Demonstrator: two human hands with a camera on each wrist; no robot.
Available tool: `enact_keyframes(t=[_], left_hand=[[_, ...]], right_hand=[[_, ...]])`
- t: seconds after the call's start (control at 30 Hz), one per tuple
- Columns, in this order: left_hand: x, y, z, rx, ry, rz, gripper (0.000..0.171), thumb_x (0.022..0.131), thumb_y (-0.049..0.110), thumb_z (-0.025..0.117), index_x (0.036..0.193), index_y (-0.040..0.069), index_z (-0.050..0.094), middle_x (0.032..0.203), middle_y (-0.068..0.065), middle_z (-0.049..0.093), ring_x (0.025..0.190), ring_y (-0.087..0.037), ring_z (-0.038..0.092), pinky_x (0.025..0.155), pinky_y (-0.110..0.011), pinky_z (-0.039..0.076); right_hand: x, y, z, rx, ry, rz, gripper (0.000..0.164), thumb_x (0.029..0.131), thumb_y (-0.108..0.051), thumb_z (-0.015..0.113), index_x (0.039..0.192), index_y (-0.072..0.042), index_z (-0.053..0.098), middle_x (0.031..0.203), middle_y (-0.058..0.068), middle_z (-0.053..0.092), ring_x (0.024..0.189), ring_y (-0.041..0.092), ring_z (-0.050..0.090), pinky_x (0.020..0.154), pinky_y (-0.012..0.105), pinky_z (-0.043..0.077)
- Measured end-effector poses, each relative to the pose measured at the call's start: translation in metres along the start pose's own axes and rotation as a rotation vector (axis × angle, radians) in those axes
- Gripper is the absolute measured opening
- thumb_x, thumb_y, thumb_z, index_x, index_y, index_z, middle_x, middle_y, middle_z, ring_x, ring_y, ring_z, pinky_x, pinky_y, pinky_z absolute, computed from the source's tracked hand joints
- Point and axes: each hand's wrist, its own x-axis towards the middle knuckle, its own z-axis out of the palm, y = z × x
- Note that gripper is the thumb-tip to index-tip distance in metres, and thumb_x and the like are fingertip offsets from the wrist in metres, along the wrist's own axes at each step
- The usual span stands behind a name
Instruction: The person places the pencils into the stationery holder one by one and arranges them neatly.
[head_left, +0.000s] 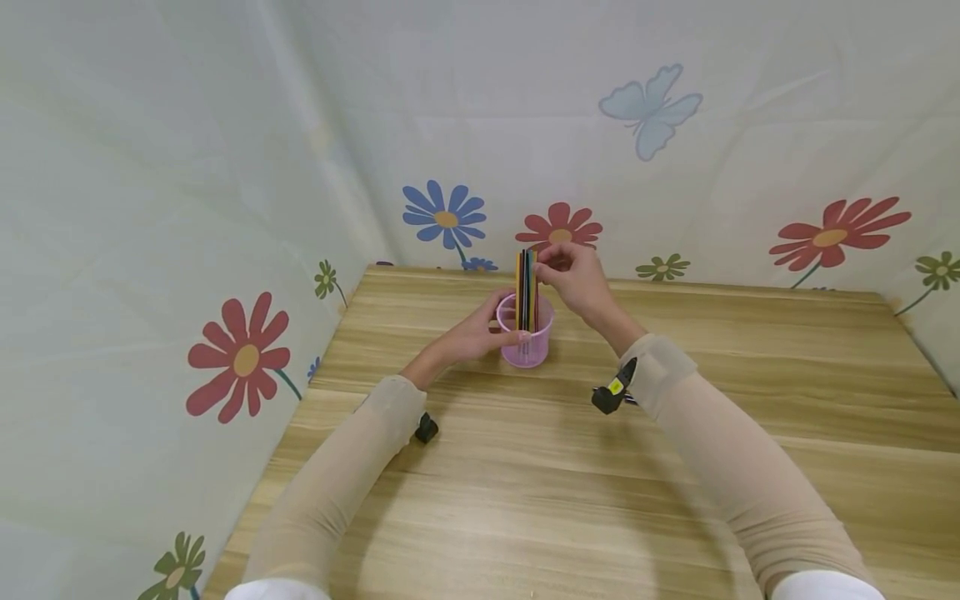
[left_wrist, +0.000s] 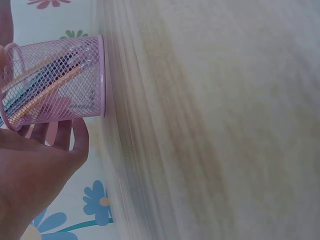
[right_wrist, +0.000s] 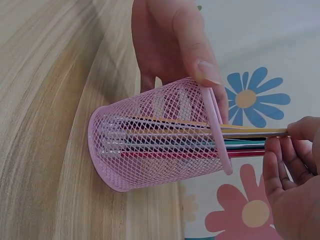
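A pink mesh pen cup [head_left: 525, 352] stands upright near the back of the table. Several slim pencils [head_left: 523, 287] in yellow, black, teal and red rise from it; their lower ends show through the mesh [right_wrist: 150, 137]. My left hand [head_left: 476, 332] grips the cup from its left side, thumb at the rim and fingers around the back, as the left wrist view also shows [left_wrist: 45, 160]. Above the rim, my right hand [head_left: 577, 279] pinches the tops of the pencils between thumb and fingers. How many it pinches is hard to tell.
The wood-grain table [head_left: 480, 492] reaches forward to a pale flower-print curtain [head_left: 510, 150]. Another curtain side [head_left: 150, 208] borders the left edge. Partly hidden under the right wrist camera [head_left: 611, 396], a small dark, slim thing [head_left: 631, 400] lies on the table.
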Motion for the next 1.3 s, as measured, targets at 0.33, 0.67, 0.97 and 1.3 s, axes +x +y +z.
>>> enact_keyframes(t=[0.33, 0.67, 0.97, 1.3], left_hand=[[-0.001, 0.004, 0.001, -0.002, 0.018, 0.005, 0.079, 0.099, 0.028, 0.078, 0.161, 0.020, 0.031, 0.156, -0.003, 0.044, 0.142, -0.023, 0.046, 0.118, -0.046, 0.045], [-0.002, 0.005, 0.000, -0.003, 0.014, -0.002, 0.081, 0.099, 0.028, 0.078, 0.163, 0.019, 0.030, 0.158, -0.006, 0.043, 0.143, -0.024, 0.045, 0.119, -0.046, 0.045], [-0.001, 0.007, 0.000, -0.001, 0.025, -0.011, 0.082, 0.098, 0.026, 0.079, 0.163, 0.014, 0.029, 0.157, -0.007, 0.044, 0.143, -0.025, 0.046, 0.118, -0.043, 0.045], [-0.002, 0.006, 0.001, 0.006, 0.023, -0.019, 0.081, 0.098, 0.025, 0.079, 0.162, 0.014, 0.029, 0.156, -0.009, 0.045, 0.143, -0.027, 0.047, 0.118, -0.043, 0.045]], right_hand=[[0.001, 0.003, -0.001, -0.047, -0.009, -0.014, 0.015, 0.104, -0.013, 0.070, 0.113, -0.001, 0.068, 0.110, 0.014, 0.068, 0.098, 0.025, 0.067, 0.088, 0.033, 0.058], [-0.001, 0.002, -0.017, -0.131, -0.116, -0.045, 0.018, 0.102, -0.012, 0.072, 0.114, 0.001, 0.070, 0.107, 0.018, 0.072, 0.099, 0.032, 0.070, 0.081, 0.024, 0.057], [-0.018, 0.003, -0.050, -0.323, -0.258, -0.118, 0.017, 0.102, -0.014, 0.073, 0.110, 0.000, 0.073, 0.102, 0.014, 0.071, 0.091, 0.025, 0.065, 0.075, 0.024, 0.054], [-0.054, 0.044, -0.083, -0.386, -0.353, -0.092, 0.010, 0.099, -0.010, 0.076, 0.103, -0.002, 0.076, 0.096, 0.010, 0.073, 0.087, 0.022, 0.065, 0.074, 0.022, 0.054]])
